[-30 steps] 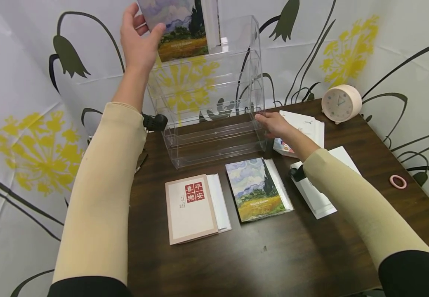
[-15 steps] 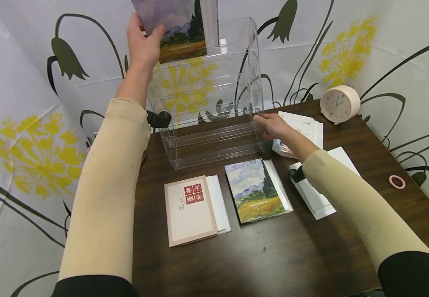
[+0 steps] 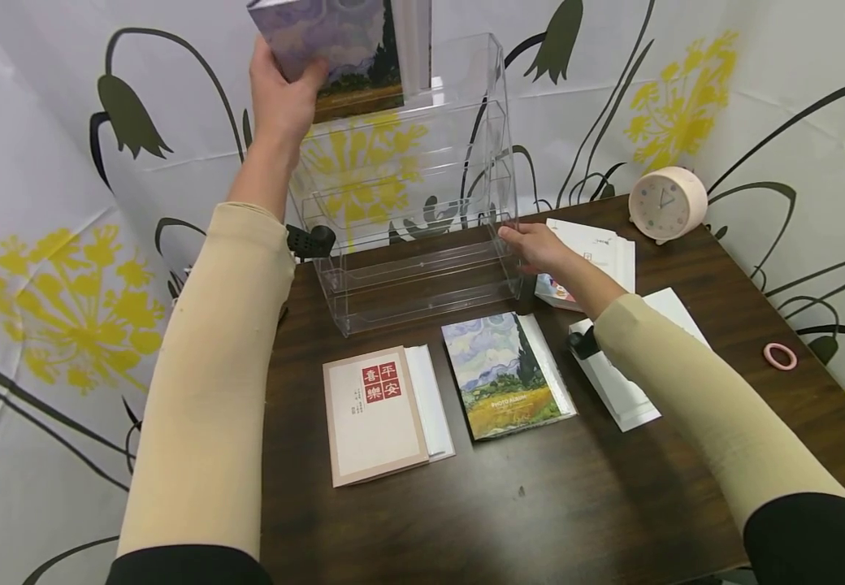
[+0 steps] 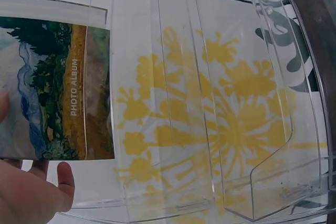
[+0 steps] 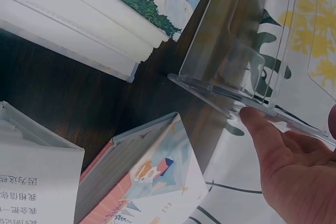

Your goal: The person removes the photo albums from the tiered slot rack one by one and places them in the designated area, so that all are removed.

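At the top of a clear tiered display rack [image 3: 430,309], my left hand [image 3: 282,101] grips a photo album [image 3: 353,53] with a painted landscape cover. The thumb lies on the cover and the other fingers are behind it. In the left wrist view, the album's [image 4: 79,90] lower edge is at the rack's top tier; whether it touches the bottom of that tier I cannot tell. My right hand [image 3: 535,246] holds the rack's right side edge, low down. The right wrist view shows its fingers [image 5: 257,129] against the clear side panel.
A matching landscape album [image 3: 499,374] and a cream album with red characters [image 3: 374,418] lie before the rack. White albums [image 3: 601,252] and a white box-like book [image 3: 630,394] lie to the right, near a round clock [image 3: 667,205] and pink ring [image 3: 780,356].
My left hand has shifted slightly right, and the album has tilted so its top edge now shows. My right hand stays on the rack.
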### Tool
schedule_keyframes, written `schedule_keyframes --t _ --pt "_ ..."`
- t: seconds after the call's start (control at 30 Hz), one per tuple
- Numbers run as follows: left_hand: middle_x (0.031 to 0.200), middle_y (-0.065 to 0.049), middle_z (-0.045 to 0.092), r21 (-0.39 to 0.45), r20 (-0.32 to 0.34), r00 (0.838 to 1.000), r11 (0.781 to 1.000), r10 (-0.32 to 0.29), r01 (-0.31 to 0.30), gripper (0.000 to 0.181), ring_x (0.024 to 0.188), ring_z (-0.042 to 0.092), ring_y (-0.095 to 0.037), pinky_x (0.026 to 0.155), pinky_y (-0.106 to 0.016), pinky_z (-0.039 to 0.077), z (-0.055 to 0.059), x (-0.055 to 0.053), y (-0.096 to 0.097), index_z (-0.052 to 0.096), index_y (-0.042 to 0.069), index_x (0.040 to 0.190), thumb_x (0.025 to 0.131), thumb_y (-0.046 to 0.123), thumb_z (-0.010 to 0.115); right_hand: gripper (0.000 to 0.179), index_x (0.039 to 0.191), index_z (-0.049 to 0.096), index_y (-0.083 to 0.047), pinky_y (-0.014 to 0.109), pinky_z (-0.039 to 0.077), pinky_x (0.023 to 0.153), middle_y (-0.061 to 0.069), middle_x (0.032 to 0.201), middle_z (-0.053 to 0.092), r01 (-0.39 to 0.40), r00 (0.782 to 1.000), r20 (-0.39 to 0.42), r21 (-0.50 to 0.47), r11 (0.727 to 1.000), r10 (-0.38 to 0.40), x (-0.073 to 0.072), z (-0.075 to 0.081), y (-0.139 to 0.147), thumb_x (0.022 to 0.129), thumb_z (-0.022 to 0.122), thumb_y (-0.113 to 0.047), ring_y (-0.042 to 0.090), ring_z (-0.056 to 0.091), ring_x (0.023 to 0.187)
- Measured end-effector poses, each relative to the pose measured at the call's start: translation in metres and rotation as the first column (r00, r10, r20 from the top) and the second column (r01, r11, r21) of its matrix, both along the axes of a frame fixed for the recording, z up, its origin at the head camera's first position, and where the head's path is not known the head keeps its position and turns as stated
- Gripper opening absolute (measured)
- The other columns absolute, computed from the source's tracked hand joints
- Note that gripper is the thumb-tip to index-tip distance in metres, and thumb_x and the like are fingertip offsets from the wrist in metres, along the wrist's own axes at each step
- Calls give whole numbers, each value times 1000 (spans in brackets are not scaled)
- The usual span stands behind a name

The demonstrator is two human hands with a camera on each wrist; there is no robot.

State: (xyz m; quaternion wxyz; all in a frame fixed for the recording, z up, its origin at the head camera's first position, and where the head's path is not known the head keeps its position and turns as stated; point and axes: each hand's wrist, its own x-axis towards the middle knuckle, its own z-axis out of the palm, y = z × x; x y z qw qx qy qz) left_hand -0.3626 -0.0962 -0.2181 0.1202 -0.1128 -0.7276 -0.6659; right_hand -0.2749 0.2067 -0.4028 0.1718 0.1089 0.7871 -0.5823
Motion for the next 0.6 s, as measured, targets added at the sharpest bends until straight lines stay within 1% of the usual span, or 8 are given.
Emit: schedule_keyframes --t 0.1,0.23,0.43,0.5,0.6 --pt "129 -1 59 -33 1 1000 999 -3 3 44 122 52 -11 95 -14 39 0 0 -1 56 14 130 89 6 70 59 150 37 -4 47 40 104 18 155 32 -1 1000 5 6 1000 1 -1 0 -1 103 47 -38 35 35 140" --pt "128 -2 62 -30 5 1000 999 -17 17 39 121 53 -12 96 -15 39 -1 2 -2 62 15 124 88 5 72 58 149 38 -3 47 41 104 18 154 34 2 1000 -2 -1 1000 -2 -1 0 -2 103 47 -38 35 35 139" --pt "123 -2 64 -13 -55 998 999 -43 43 33 120 53 -13 96 -14 37 -8 7 -3 65 14 119 88 4 72 59 150 37 -3 47 41 104 18 155 33 -3 1000 -3 -5 1000 3 0 1 -3 103 47 -38 35 35 140" --pt "121 0 65 25 -65 997 998 -50 52 32 120 54 -12 95 -14 37 -9 7 -3 66 15 116 87 2 72 59 150 37 -3 47 41 103 17 155 33 -2 1000 -4 -4 1000 2 0 1 -3 103 48 -38 35 35 140" --pt "117 0 66 124 -81 994 989 -74 83 31 118 55 -13 95 -15 39 -7 5 -3 67 15 113 85 0 73 59 149 37 -3 47 41 103 17 155 33 -1 1000 -5 1 1000 1 0 1 -3 103 48 -38 35 35 140"
